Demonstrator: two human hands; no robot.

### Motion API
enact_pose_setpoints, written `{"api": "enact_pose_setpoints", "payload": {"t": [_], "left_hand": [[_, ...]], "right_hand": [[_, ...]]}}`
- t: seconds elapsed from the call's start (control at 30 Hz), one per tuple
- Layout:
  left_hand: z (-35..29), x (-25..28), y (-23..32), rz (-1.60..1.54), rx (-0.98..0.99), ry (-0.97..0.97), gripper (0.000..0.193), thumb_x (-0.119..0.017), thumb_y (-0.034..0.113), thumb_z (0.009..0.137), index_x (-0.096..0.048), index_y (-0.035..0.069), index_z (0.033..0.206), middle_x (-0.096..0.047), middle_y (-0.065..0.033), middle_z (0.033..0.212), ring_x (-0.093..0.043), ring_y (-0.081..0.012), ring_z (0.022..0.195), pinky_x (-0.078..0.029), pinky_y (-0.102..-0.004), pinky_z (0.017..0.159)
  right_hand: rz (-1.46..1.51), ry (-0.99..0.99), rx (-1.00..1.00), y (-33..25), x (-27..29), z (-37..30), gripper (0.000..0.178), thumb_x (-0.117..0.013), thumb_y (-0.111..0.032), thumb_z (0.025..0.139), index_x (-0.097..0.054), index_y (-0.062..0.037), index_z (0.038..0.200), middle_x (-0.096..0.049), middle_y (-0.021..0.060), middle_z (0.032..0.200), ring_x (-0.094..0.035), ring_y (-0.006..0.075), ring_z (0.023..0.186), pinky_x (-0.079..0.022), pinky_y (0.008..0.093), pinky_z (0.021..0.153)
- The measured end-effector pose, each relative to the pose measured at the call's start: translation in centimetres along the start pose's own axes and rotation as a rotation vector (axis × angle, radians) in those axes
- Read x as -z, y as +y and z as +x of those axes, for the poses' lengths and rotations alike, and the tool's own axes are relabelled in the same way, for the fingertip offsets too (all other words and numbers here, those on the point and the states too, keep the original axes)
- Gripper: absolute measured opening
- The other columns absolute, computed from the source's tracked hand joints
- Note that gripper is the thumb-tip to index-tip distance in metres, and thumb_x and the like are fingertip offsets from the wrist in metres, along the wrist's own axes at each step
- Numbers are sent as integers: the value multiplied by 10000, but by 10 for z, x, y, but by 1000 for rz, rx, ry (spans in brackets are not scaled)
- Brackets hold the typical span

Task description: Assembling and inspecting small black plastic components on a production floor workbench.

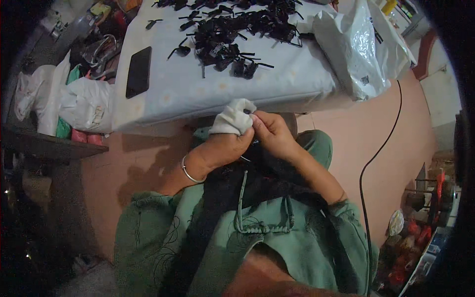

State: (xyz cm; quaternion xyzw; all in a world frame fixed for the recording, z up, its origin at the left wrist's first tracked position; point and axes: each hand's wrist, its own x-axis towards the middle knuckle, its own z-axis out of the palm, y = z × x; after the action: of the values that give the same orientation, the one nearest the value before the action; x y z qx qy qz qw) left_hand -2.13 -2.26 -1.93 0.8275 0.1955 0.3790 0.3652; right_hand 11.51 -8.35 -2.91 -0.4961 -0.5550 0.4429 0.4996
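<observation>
My left hand (226, 148) is in front of the table's near edge, its fingers bent and covered by a white cloth (228, 119). Whether the cloth is wrapped round them or worn like a glove, I cannot tell. Against it, my right hand (275, 132) pinches with thumb and forefinger. A small dark spot (247, 111) shows between the cloth and the right fingertips; its kind is too small to make out. Beyond both hands, a heap of small black parts with short cable stubs (217, 42) spreads over the pale table cover (198, 96).
A black phone (138, 72) lies at the table's left. On the right corner rests a large white plastic bag (354, 54). White bags (86, 104) crowd a shelf at left. Along the floor at right runs a black cable (366, 168), near cluttered goods (410, 242).
</observation>
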Motion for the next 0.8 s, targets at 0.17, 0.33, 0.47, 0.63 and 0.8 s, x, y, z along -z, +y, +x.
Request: {"api": "enact_pose_setpoints", "payload": {"t": [0.17, 0.33, 0.47, 0.63, 0.8], "left_hand": [[4, 9, -3, 16, 63, -49, 135, -538, 90, 753, -533, 17, 867, -546, -184, 958, -522, -358, 858, -424, -383, 751], [-3, 10, -26, 243, -108, -105, 215, -569, 144, 781, -543, -44, 883, -541, -186, 1051, -538, -301, 918, -422, -346, 810], [2, 5, -25, 156, -14, -87, 254, -558, 136, 794, -539, -44, 972, -559, -172, 1015, -552, -253, 905, -435, -323, 792], [2, 5, -27, -97, 237, 59, 219, -528, 66, 779, -552, -13, 983, -570, -179, 903, -576, -284, 796, -454, -324, 723], [16, 2, -19, -15, 99, 88, 240, -523, 56, 773, -543, -28, 996, -571, -186, 901, -571, -305, 812, -453, -339, 734]], "right_hand": [[-330, -106, -120, -5, 26, 15, 209, -488, -199, 884, -550, 0, 894, -535, 3, 674, -458, 86, 618, -400, 255, 569], [-855, 255, 277, -8, 39, 55, 179, -524, -152, 811, -539, -65, 967, -577, 193, 724, -574, 322, 633, -443, 377, 545], [-1153, 182, 223, -4, 50, 82, 247, -479, -127, 779, -504, -97, 1024, -587, 178, 715, -577, 348, 676, -448, 423, 571], [-1167, 106, 241, -3, 63, 73, 271, -471, -104, 769, -501, -106, 1038, -590, 177, 723, -575, 354, 682, -449, 431, 587], [-1049, 105, 162, -3, 69, 55, 274, -510, -101, 767, -494, -103, 1040, -591, 184, 734, -570, 369, 695, -446, 431, 595]]}}
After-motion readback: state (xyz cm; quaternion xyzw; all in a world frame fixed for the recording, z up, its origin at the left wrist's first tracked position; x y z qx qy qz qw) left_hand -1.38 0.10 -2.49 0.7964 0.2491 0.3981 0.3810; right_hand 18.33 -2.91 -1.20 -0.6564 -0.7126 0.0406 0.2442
